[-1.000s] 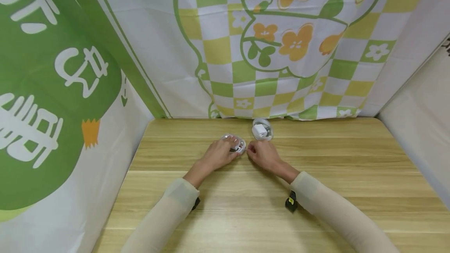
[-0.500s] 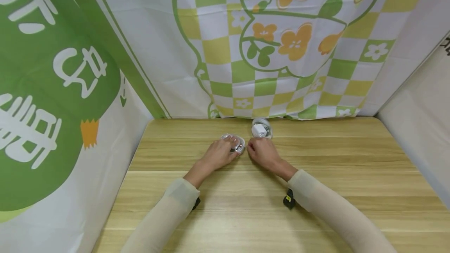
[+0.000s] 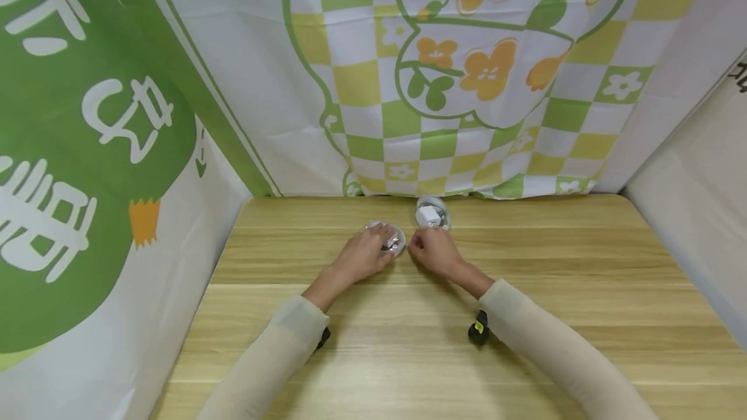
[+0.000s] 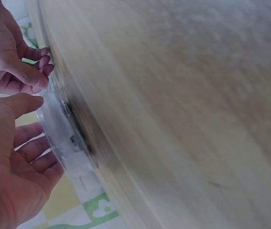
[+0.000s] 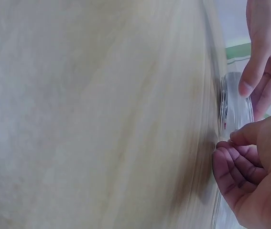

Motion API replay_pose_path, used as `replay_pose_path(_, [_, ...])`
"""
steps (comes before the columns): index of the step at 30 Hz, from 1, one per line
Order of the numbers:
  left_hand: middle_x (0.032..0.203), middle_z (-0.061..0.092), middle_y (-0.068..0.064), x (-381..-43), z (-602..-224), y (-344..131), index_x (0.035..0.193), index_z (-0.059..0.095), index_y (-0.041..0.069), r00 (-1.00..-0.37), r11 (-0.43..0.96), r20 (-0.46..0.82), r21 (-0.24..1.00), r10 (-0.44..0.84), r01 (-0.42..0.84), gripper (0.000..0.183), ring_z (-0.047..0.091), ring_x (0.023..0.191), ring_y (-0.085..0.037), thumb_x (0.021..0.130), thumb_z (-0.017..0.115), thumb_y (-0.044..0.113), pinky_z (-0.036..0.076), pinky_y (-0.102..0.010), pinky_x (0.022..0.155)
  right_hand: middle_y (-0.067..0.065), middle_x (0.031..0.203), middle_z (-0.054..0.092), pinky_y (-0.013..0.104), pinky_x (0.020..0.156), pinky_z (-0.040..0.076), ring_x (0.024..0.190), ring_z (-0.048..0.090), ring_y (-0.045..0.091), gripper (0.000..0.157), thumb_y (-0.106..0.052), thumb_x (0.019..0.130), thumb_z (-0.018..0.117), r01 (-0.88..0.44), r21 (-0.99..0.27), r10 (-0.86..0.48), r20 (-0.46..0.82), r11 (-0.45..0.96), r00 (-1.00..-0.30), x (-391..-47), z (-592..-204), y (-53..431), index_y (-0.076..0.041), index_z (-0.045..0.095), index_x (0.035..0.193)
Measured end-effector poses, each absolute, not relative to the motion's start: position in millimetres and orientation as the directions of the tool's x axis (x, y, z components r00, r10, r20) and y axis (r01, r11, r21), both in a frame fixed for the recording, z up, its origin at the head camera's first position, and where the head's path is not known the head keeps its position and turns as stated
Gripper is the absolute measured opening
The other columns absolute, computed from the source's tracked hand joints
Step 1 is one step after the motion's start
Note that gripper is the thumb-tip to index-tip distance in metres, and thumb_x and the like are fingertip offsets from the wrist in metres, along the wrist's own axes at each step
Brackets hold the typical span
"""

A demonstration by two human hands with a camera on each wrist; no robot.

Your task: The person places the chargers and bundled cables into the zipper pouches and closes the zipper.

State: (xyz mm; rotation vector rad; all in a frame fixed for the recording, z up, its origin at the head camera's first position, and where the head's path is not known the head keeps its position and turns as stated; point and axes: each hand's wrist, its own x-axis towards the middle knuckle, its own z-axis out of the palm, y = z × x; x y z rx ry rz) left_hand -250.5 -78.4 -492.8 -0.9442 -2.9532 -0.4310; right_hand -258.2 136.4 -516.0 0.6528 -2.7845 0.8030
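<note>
My left hand (image 3: pixel 363 255) grips a round clear case (image 3: pixel 397 240) with a coiled white cable and small metal-looking parts inside. In the left wrist view, the left thumb lies at one end of the case (image 4: pixel 66 131) and the other fingers curl along its far side. My right hand (image 3: pixel 436 253) is close beside it on the right, fingers curled. From the right wrist, its thumb and forefinger pinch at the case's edge (image 5: pixel 235 102); the bit between them is tiny and pale. A second coiled cable with a white charger plug (image 3: pixel 428 216) lies just beyond the right hand, partly covered by it.
A wooden table (image 3: pixel 525 355) carries everything, its back edge against a printed cloth (image 3: pixel 403 128) with checks and flowers. A green and white cloth (image 3: pixel 87 167) hangs on the left, and a pale one (image 3: pixel 694 193) on the right. Dark wrist mounts (image 3: pixel 478 329) hang below the sleeves.
My right hand has shifted slightly away from me, now overlapping the near edge of the second coil. The left hand keeps its grip on the case almost unmoved.
</note>
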Motion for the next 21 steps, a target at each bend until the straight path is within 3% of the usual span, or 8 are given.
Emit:
replay_pose_path(6, [0.157,0.053,-0.019,-250,-491,-78,0.147,0.062,0.003,-0.817,0.781,0.084,0.250,0.571,0.572,0.050,0.046,0.150,-0.036,0.101,0.072,0.020,0.042,-0.051,0.121,-0.001,0.071,0.074,0.034,0.062,0.058,0.065,0.069,0.013,0.008,-0.009,0.087,0.076,-0.470,-0.466,-0.374,0.288,0.750,-0.882,-256,-517,135,-0.009,0.078,0.079])
replay_pose_path(14, [0.153,0.058,-0.015,-250,-488,-80,0.143,0.066,0.006,-0.808,0.778,0.109,0.221,0.580,0.588,0.047,0.054,0.144,-0.033,0.100,0.075,0.025,0.052,-0.050,0.112,0.000,0.071,0.074,0.029,0.061,0.058,0.066,0.068,0.010,0.009,-0.005,0.087,0.074,-0.483,-0.528,-0.403,0.268,0.698,-0.875,-246,-515,126,-0.008,0.076,0.078])
replay_pose_path(21, [0.150,0.061,-0.015,-260,-491,-91,0.140,0.069,0.008,-0.766,0.723,0.112,0.266,0.633,0.637,0.045,0.058,0.140,-0.034,0.101,0.075,0.029,0.051,-0.049,0.112,-0.006,0.069,0.072,0.025,0.058,0.054,0.063,0.062,0.003,0.012,-0.008,0.088,0.075,-0.517,-0.512,-0.439,0.275,0.686,-0.855,-241,-516,118,-0.012,0.075,0.076])
